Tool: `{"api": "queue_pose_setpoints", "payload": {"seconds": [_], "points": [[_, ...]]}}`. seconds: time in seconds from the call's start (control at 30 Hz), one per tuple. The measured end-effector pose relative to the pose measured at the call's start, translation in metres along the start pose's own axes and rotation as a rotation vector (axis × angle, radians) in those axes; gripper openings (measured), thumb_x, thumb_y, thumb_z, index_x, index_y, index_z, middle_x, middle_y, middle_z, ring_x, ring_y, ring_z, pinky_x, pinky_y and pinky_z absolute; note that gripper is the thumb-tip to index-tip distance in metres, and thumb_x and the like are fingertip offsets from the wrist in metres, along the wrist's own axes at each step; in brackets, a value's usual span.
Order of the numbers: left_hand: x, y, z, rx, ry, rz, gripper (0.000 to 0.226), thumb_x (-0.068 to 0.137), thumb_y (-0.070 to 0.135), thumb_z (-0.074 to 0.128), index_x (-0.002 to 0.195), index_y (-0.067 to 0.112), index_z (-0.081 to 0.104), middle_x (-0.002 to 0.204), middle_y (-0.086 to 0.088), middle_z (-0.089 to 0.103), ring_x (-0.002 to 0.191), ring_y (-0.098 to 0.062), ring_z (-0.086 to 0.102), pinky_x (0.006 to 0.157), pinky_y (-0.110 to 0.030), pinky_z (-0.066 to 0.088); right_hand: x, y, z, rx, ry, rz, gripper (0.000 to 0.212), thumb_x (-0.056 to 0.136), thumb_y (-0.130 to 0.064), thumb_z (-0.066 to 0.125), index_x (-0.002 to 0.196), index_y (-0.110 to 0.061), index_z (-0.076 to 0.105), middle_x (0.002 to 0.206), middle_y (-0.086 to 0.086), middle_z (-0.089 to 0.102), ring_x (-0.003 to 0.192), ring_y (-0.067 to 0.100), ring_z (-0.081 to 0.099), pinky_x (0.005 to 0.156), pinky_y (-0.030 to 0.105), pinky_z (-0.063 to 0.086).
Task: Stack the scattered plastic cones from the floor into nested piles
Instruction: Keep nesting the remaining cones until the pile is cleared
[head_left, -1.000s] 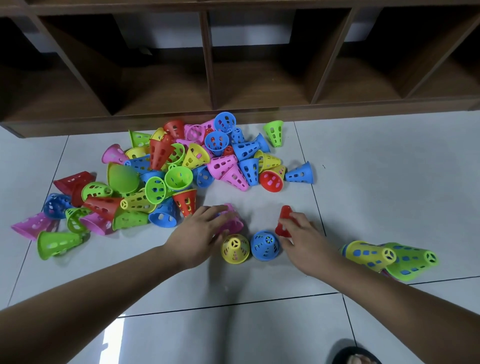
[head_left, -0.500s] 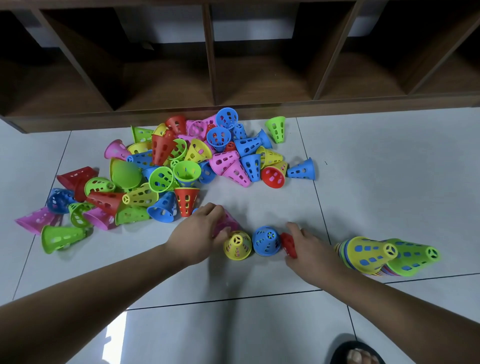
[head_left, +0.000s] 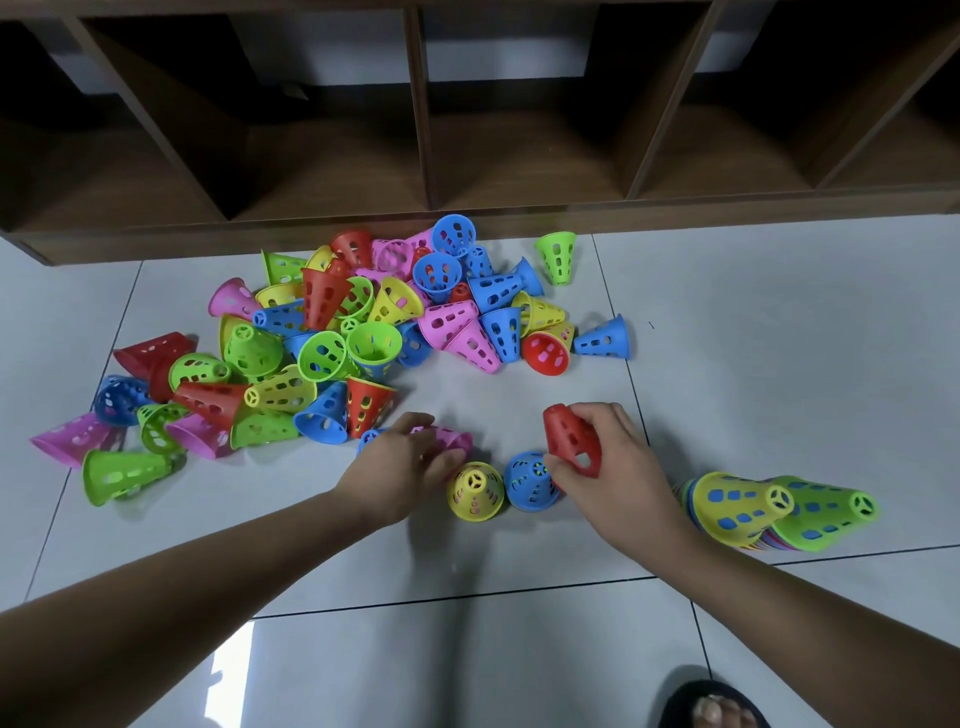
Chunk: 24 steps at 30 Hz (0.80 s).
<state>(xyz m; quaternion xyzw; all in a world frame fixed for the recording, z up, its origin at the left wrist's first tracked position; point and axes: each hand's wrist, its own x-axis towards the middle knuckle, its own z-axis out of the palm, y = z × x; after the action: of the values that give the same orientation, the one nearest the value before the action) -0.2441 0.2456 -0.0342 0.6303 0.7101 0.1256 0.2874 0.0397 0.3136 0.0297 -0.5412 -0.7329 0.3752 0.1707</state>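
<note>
A heap of perforated plastic cones (head_left: 363, 332) in red, blue, green, yellow and pink lies scattered on the tiled floor. My right hand (head_left: 608, 473) grips a red cone (head_left: 571, 439), tip up, just above and right of an upright blue cone (head_left: 527, 480). A yellow cone (head_left: 475, 491) stands upright beside the blue one. My left hand (head_left: 400, 467) holds a pink cone (head_left: 447, 439) lying on the floor, left of the yellow cone. Two nested piles lie at the right, one topped yellow (head_left: 737, 506), one topped green (head_left: 826, 512).
A dark wooden shelf unit (head_left: 467, 208) with open compartments runs along the far edge of the floor. A lone green cone (head_left: 557, 257) and a blue cone (head_left: 605, 338) sit at the heap's right side. My sandalled foot (head_left: 709, 709) shows at the bottom right.
My right hand lifted the red cone off the floor and turned it tip up beside the blue cone. My left hand stayed on the pink cone.
</note>
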Motion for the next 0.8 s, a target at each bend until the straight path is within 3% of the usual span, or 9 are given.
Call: {"api": "queue_pose_setpoints", "payload": {"seconds": [0.07, 0.17, 0.3, 0.37, 0.47, 0.57, 0.67, 0.8], "points": [[0.001, 0.002, -0.001, -0.130, -0.045, -0.075, 0.043, 0.111, 0.045, 0.051, 0.093, 0.017, 0.078, 0.143, -0.003, 0.059, 0.122, -0.019, 0.063, 0.096, -0.040, 0.056, -0.001, -0.005, 0.001, 0.066, 0.008, -0.001, 0.046, 0.088, -0.028, 0.082, 0.125, -0.035, 0.055, 0.115, -0.020, 0.056, 0.104, -0.002, 0.059, 0.078, 0.007, 0.045], [0.003, -0.003, 0.002, -0.174, 0.007, -0.093, 0.038, 0.109, 0.043, 0.056, 0.085, 0.019, 0.072, 0.136, -0.001, 0.060, 0.086, -0.012, 0.065, 0.087, -0.043, 0.060, -0.001, -0.011, 0.000, 0.136, -0.010, 0.017, 0.047, 0.089, -0.033, 0.083, 0.122, -0.040, 0.050, 0.112, -0.019, 0.064, 0.101, 0.002, 0.065, 0.078, 0.015, 0.052], [0.007, -0.002, 0.003, -0.159, 0.082, -0.115, 0.037, 0.100, 0.050, 0.069, 0.110, 0.016, 0.060, 0.106, 0.001, 0.061, 0.079, -0.019, 0.065, 0.072, -0.044, 0.059, 0.002, -0.010, 0.003, 0.150, -0.059, -0.001, 0.050, 0.087, -0.042, 0.082, 0.125, -0.044, 0.050, 0.120, -0.014, 0.067, 0.108, 0.012, 0.068, 0.088, 0.038, 0.061], [0.008, -0.001, 0.002, -0.170, 0.066, -0.108, 0.045, 0.096, 0.056, 0.071, 0.118, 0.022, 0.052, 0.109, 0.003, 0.057, 0.086, -0.019, 0.063, 0.074, -0.037, 0.052, 0.003, -0.007, 0.006, 0.131, -0.064, -0.005, 0.052, 0.086, -0.045, 0.082, 0.127, -0.044, 0.050, 0.124, -0.014, 0.065, 0.113, 0.013, 0.066, 0.091, 0.042, 0.060], [0.007, -0.005, 0.001, -0.206, -0.022, -0.072, 0.069, 0.087, 0.071, 0.070, 0.136, 0.028, 0.048, 0.125, 0.004, 0.054, 0.101, -0.019, 0.061, 0.086, -0.037, 0.053, 0.002, -0.002, 0.008, 0.126, -0.076, 0.001, 0.054, 0.087, -0.035, 0.084, 0.128, -0.042, 0.051, 0.125, -0.017, 0.065, 0.116, 0.005, 0.063, 0.099, 0.037, 0.056], [0.005, -0.004, 0.002, -0.208, -0.037, -0.060, 0.093, 0.072, 0.092, 0.061, 0.139, 0.029, 0.051, 0.128, 0.005, 0.051, 0.103, -0.017, 0.060, 0.090, -0.035, 0.054, 0.001, 0.004, 0.009, 0.100, -0.064, -0.017, 0.056, 0.086, -0.029, 0.085, 0.130, -0.040, 0.052, 0.133, -0.018, 0.062, 0.128, 0.001, 0.056, 0.112, 0.034, 0.047], [0.005, -0.003, 0.002, -0.205, -0.022, -0.056, 0.088, 0.062, 0.081, 0.068, 0.132, 0.028, 0.056, 0.122, 0.006, 0.052, 0.105, -0.014, 0.058, 0.092, -0.031, 0.052, 0.000, 0.007, 0.009, 0.095, -0.062, -0.016, 0.055, 0.087, -0.027, 0.084, 0.131, -0.036, 0.053, 0.135, -0.016, 0.062, 0.131, 0.001, 0.054, 0.114, 0.031, 0.045], [0.003, 0.006, -0.008, -0.130, 0.052, 0.068, 0.069, 0.068, 0.062, 0.080, 0.126, 0.030, 0.058, 0.117, 0.009, 0.047, 0.102, -0.013, 0.056, 0.084, -0.028, 0.052, 0.001, 0.009, 0.009, 0.074, -0.051, -0.043, 0.049, 0.091, -0.026, 0.080, 0.133, -0.033, 0.054, 0.134, -0.016, 0.061, 0.131, 0.001, 0.054, 0.111, 0.025, 0.045]]}}
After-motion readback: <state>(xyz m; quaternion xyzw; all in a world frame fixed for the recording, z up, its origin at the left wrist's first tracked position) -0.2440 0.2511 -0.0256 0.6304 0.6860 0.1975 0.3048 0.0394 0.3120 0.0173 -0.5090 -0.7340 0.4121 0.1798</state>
